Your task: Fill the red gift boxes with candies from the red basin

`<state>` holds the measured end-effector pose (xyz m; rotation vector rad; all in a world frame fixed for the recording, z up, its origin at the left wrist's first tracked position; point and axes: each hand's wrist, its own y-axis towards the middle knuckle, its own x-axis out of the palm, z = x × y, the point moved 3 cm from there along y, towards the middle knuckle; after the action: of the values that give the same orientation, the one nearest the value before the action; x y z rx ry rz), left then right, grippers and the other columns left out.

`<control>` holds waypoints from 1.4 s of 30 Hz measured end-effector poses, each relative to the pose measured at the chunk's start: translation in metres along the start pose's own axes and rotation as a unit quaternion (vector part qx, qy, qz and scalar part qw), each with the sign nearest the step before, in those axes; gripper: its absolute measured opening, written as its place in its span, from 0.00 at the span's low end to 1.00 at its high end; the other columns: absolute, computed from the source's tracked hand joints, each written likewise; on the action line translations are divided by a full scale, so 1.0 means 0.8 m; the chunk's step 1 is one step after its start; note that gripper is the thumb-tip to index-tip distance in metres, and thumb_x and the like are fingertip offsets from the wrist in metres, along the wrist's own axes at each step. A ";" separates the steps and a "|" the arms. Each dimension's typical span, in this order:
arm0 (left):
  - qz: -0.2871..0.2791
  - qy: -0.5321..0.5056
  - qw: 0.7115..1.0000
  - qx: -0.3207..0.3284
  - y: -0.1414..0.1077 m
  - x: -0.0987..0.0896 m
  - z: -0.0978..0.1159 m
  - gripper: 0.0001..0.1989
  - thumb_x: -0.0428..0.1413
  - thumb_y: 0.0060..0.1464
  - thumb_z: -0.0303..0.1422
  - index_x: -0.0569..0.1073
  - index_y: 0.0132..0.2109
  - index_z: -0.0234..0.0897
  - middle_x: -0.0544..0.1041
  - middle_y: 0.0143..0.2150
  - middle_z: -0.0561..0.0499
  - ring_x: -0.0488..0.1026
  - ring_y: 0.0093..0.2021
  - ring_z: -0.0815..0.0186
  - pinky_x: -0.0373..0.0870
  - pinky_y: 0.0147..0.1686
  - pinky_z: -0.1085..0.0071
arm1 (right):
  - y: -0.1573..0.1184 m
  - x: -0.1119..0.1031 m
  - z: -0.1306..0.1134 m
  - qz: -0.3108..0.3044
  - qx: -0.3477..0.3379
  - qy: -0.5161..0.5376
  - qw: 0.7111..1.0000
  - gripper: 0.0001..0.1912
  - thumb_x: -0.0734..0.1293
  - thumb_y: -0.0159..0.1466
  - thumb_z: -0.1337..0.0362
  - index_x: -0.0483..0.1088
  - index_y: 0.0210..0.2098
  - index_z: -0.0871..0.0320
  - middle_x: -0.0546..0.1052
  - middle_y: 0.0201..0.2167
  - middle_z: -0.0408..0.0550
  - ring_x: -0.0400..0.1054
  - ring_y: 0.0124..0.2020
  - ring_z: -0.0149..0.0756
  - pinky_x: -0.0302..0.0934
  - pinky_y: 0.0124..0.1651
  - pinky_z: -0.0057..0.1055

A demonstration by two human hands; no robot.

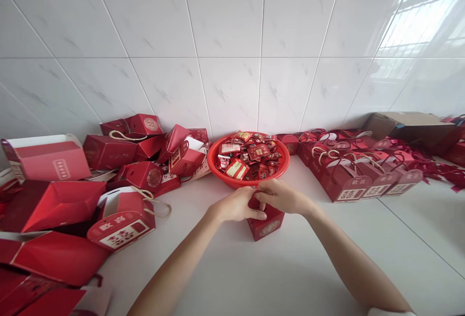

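A small red box (268, 225) with a pale round emblem stands on the white surface in front of the bowl. My left hand (238, 205) grips it from the left, thumb along its top edge. From the right, my right hand (278, 196) is bent over the box top, its fingers closed at the upper flaps. What the right fingertips pinch is too small to make out. Just behind both hands sits a red bowl (222, 178) holding wrapped candies (259, 151).
Red boxes (69, 204), many open or on their sides, are heaped at the left. At right stand rows of red boxes with handles (345, 180), with dark red ribbons (441, 173) and a cardboard box (403, 124) beyond. A tiled wall (232, 30) rises behind.
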<state>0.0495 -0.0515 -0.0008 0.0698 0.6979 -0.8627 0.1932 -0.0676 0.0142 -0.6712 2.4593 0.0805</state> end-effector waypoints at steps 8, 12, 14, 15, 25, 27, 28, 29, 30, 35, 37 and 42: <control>-0.012 0.029 1.000 -0.001 -0.009 -0.010 0.006 0.15 0.65 0.47 0.37 0.73 0.41 0.41 0.77 0.45 0.53 0.74 0.44 0.58 0.67 0.38 0.69 | 0.000 -0.008 0.003 0.015 -0.009 0.027 0.999 0.08 0.64 0.62 0.64 0.68 0.27 0.58 0.80 0.27 0.46 0.73 0.30 0.35 0.61 0.31 0.29; 0.001 0.027 1.000 0.001 -0.021 -0.020 0.013 0.20 0.64 0.50 0.39 0.73 0.50 0.42 0.78 0.51 0.50 0.75 0.50 0.55 0.70 0.42 0.67 | -0.008 -0.019 -0.003 0.049 -0.020 0.109 0.993 0.15 0.70 0.61 0.55 0.66 0.25 0.57 0.76 0.24 0.45 0.74 0.30 0.37 0.62 0.32 0.30; 0.011 0.016 1.000 0.019 -0.028 -0.026 0.018 0.21 0.63 0.52 0.38 0.73 0.54 0.43 0.78 0.54 0.49 0.75 0.53 0.55 0.71 0.47 0.65 | -0.014 -0.025 -0.008 0.068 -0.028 0.131 0.989 0.20 0.71 0.61 0.51 0.63 0.23 0.57 0.73 0.22 0.42 0.71 0.28 0.34 0.59 0.30 0.29; 0.020 0.009 0.999 0.027 -0.032 -0.029 0.020 0.22 0.63 0.53 0.38 0.73 0.56 0.44 0.78 0.55 0.48 0.74 0.55 0.55 0.71 0.49 0.65 | -0.017 -0.028 -0.010 0.079 -0.030 0.132 0.988 0.21 0.71 0.61 0.50 0.62 0.22 0.57 0.73 0.21 0.42 0.70 0.26 0.33 0.57 0.29 0.29; 0.158 -0.004 0.987 0.027 -0.052 -0.061 0.028 0.24 0.61 0.56 0.48 0.75 0.56 0.41 0.79 0.56 0.45 0.76 0.55 0.55 0.73 0.55 0.62 | -0.066 -0.057 -0.019 0.115 -0.061 0.165 0.978 0.19 0.72 0.62 0.48 0.72 0.30 0.59 0.80 0.29 0.49 0.72 0.32 0.36 0.65 0.37 0.33; 0.173 -0.016 0.984 0.036 -0.043 -0.065 0.021 0.21 0.60 0.57 0.49 0.77 0.51 0.39 0.81 0.53 0.46 0.77 0.53 0.55 0.73 0.53 0.62 | -0.090 -0.075 -0.016 0.166 -0.058 0.147 0.973 0.19 0.72 0.62 0.47 0.74 0.31 0.59 0.80 0.30 0.50 0.73 0.32 0.37 0.67 0.37 0.34; 0.181 -0.019 0.982 0.042 -0.037 -0.066 0.015 0.21 0.60 0.57 0.50 0.78 0.48 0.39 0.81 0.51 0.46 0.77 0.52 0.55 0.73 0.53 0.62 | -0.104 -0.086 -0.013 0.197 -0.054 0.136 0.969 0.20 0.72 0.61 0.46 0.75 0.31 0.58 0.80 0.30 0.51 0.73 0.32 0.38 0.67 0.36 0.33; 0.188 -0.020 0.981 0.049 -0.029 -0.068 0.008 0.21 0.59 0.56 0.50 0.79 0.46 0.39 0.82 0.49 0.47 0.77 0.51 0.55 0.74 0.52 0.61 | -0.119 -0.098 -0.010 0.233 -0.050 0.126 0.963 0.20 0.72 0.61 0.46 0.76 0.31 0.58 0.81 0.31 0.52 0.73 0.32 0.38 0.67 0.34 0.33; 0.192 -0.020 0.980 0.057 -0.021 -0.069 -0.001 0.21 0.59 0.55 0.51 0.79 0.44 0.38 0.82 0.47 0.47 0.78 0.50 0.55 0.74 0.52 0.61 | -0.136 -0.112 -0.007 0.274 -0.049 0.119 0.953 0.20 0.73 0.60 0.45 0.76 0.32 0.58 0.81 0.31 0.52 0.73 0.31 0.38 0.67 0.33 0.33; 0.229 -0.049 0.970 0.068 0.007 -0.074 -0.036 0.22 0.60 0.51 0.53 0.80 0.39 0.38 0.84 0.41 0.46 0.79 0.46 0.53 0.75 0.51 0.58 | -0.227 -0.184 0.018 0.499 -0.073 0.162 0.848 0.19 0.79 0.51 0.50 0.75 0.30 0.58 0.78 0.27 0.50 0.71 0.27 0.36 0.64 0.29 0.31; 0.240 -0.062 0.966 0.068 0.009 -0.075 -0.039 0.21 0.61 0.49 0.52 0.80 0.39 0.38 0.84 0.42 0.46 0.79 0.46 0.53 0.76 0.51 0.58 | -0.258 -0.211 0.034 0.556 -0.049 0.176 0.811 0.15 0.78 0.50 0.56 0.74 0.28 0.58 0.75 0.23 0.49 0.69 0.25 0.35 0.62 0.29 0.33; 0.244 -0.067 0.966 0.060 0.007 -0.076 -0.037 0.20 0.63 0.48 0.51 0.81 0.37 0.39 0.84 0.40 0.47 0.80 0.45 0.54 0.76 0.51 0.58 | -0.310 -0.265 0.097 0.644 0.096 0.134 0.747 0.07 0.69 0.57 0.68 0.72 0.22 0.57 0.72 0.19 0.49 0.66 0.24 0.34 0.59 0.31 0.35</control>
<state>0.0103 0.0027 0.0108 0.2786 0.4690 -0.4288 0.5021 -0.1736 0.0895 1.2705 2.6432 0.2600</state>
